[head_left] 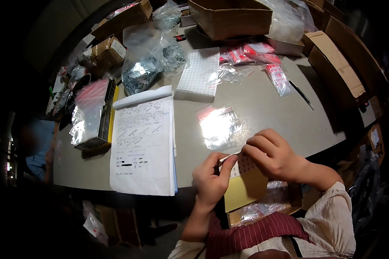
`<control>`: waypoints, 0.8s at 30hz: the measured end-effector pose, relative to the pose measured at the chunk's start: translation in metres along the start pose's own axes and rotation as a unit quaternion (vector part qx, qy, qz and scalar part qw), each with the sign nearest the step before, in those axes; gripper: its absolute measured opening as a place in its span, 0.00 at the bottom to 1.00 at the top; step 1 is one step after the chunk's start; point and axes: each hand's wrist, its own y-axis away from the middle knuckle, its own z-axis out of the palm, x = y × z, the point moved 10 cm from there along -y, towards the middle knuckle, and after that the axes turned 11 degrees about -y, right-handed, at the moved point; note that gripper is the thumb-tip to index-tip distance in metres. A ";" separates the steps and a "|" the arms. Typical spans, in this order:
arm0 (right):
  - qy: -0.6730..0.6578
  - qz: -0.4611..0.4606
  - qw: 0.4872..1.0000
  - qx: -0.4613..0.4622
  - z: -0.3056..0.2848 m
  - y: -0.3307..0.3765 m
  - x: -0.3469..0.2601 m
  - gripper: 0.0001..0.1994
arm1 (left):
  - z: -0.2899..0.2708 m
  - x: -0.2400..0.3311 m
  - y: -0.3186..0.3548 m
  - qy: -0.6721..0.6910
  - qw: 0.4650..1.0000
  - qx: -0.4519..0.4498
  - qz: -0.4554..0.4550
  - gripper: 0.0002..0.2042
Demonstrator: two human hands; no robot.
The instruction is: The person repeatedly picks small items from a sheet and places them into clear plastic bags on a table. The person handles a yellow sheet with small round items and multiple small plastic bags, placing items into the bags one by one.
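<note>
My left hand [212,178] pinches the left edge of a label sheet [234,172] between thumb and fingers. The sheet has small printed marks on white and a yellow lower part that hangs over the table's front edge. Its top edge looks bent or rolled. My right hand [273,156] has its fingers curled and closed at the sheet's top edge; its fingertips are partly hidden. Just beyond my hands, several clear zip bags [220,127] lie on the table, shining in the light.
Left stand a paper pad [143,151] and a box of zip bags [88,114]. Behind lie bags of metal parts [140,71], a white gridded stack [199,73] and red-marked bags [255,52]. A pen [301,95] lies right; an open carton [296,199] sits below my hands. Someone in blue [39,146] is far left.
</note>
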 end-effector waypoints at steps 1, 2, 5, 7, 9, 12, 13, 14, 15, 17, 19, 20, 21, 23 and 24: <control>0.013 -0.023 1.000 -0.001 0.001 0.000 -0.004 0.22 | 0.000 -0.002 0.000 0.013 1.000 -0.002 -0.014 0.07; 0.026 -0.046 0.999 -0.001 0.001 0.000 -0.008 0.21 | 0.000 -0.002 0.000 0.016 1.000 -0.007 -0.020 0.07; 0.034 -0.103 0.994 -0.008 0.001 -0.001 -0.017 0.21 | 0.000 -0.004 -0.004 0.022 0.998 -0.026 -0.046 0.08; -0.005 -0.112 0.993 -0.030 0.000 -0.002 -0.014 0.15 | 0.003 -0.009 -0.007 0.021 0.996 -0.044 -0.072 0.09; -0.136 0.010 0.990 -0.043 -0.005 -0.021 0.020 0.11 | 0.002 -0.012 -0.005 0.019 0.997 -0.035 -0.067 0.09; -0.212 0.202 0.952 -0.094 0.014 -0.038 0.089 0.08 | 0.008 -0.009 -0.006 0.007 0.999 -0.037 -0.019 0.09; -0.199 0.199 0.951 -0.129 0.026 -0.043 0.102 0.09 | 0.008 -0.004 -0.008 0.000 0.999 -0.037 0.005 0.08; -0.195 0.220 0.943 -0.158 0.036 -0.046 0.111 0.09 | 0.008 -0.004 -0.008 -0.004 0.999 -0.050 -0.005 0.07; -0.190 0.241 0.933 -0.187 0.046 -0.049 0.118 0.10 | 0.008 -0.001 -0.008 -0.008 0.998 -0.063 -0.015 0.06; -0.164 0.226 0.936 -0.215 0.060 -0.049 0.125 0.12 | 0.007 -0.001 -0.007 -0.006 0.997 -0.071 -0.022 0.05; -0.058 0.241 0.954 -0.172 0.053 -0.045 0.137 0.13 | 0.005 -0.001 -0.007 0.007 0.998 -0.064 -0.016 0.05; -0.002 0.249 0.957 -0.150 0.046 -0.041 0.141 0.14 | 0.005 -0.001 -0.007 0.007 0.998 -0.065 -0.013 0.05; 0.030 0.277 0.940 -0.195 0.043 -0.034 0.153 0.15 | 0.004 -0.002 -0.006 0.006 0.998 -0.063 -0.013 0.05; 0.073 0.321 0.910 -0.253 0.028 -0.028 0.164 0.15 | 0.004 0.000 -0.006 -0.004 0.998 -0.065 -0.009 0.05; 0.095 0.344 0.891 -0.280 0.022 -0.022 0.169 0.15 | 0.003 0.001 -0.006 -0.013 0.998 -0.067 -0.006 0.05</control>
